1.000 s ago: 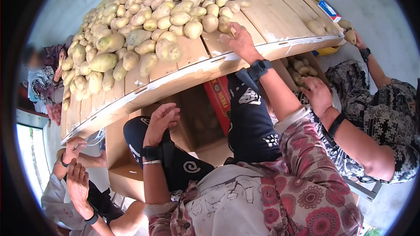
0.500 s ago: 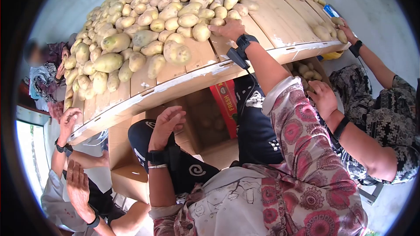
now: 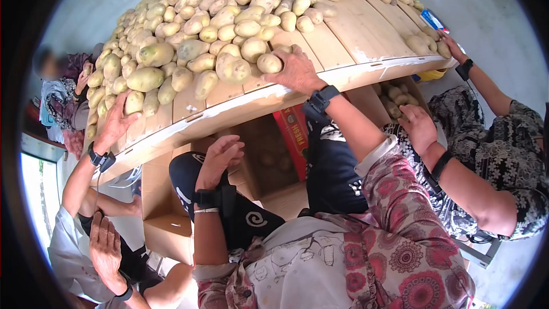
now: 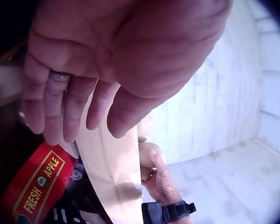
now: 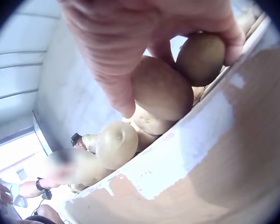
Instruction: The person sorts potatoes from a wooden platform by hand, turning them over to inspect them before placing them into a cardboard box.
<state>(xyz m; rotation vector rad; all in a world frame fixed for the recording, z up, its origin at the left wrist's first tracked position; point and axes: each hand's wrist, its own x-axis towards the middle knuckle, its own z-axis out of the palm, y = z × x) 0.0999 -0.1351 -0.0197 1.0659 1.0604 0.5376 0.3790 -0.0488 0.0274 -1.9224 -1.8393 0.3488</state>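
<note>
Reaching onto the near edge of the wooden table [image 3: 343,40], the right hand [image 3: 294,71] lies over two potatoes [image 3: 269,63] just beside the table's pale rim. In the right wrist view its fingers [image 5: 107,70] curl down around these potatoes [image 5: 161,93], one round and greenish, the other larger and tan, both touching the boards. A black wrist device [image 3: 321,100] sits on that arm, above a red floral sleeve [image 3: 394,194].

To the left and nearer, the left hand [image 3: 220,157] hangs below the table edge, fingers loosely curled and holding nothing; the left wrist view shows the same relaxed fingers [image 4: 74,107] with a ring, apart from the plank behind them. Under it lies an open cardboard box [image 3: 166,217], and further right a red box printed with "FRESH" [image 3: 291,131].

A big heap of potatoes [image 3: 217,17] covers the far and left part of the table, running up to the right hand. At the left edge another person's hand [image 3: 117,123] rests flat on potatoes. At the far right a third person's hand [image 3: 449,43] touches a potato near a small blue and red packet [image 3: 434,21], while their other hand [image 3: 417,126] is lower, beside a box of potatoes [image 3: 394,97].
</note>
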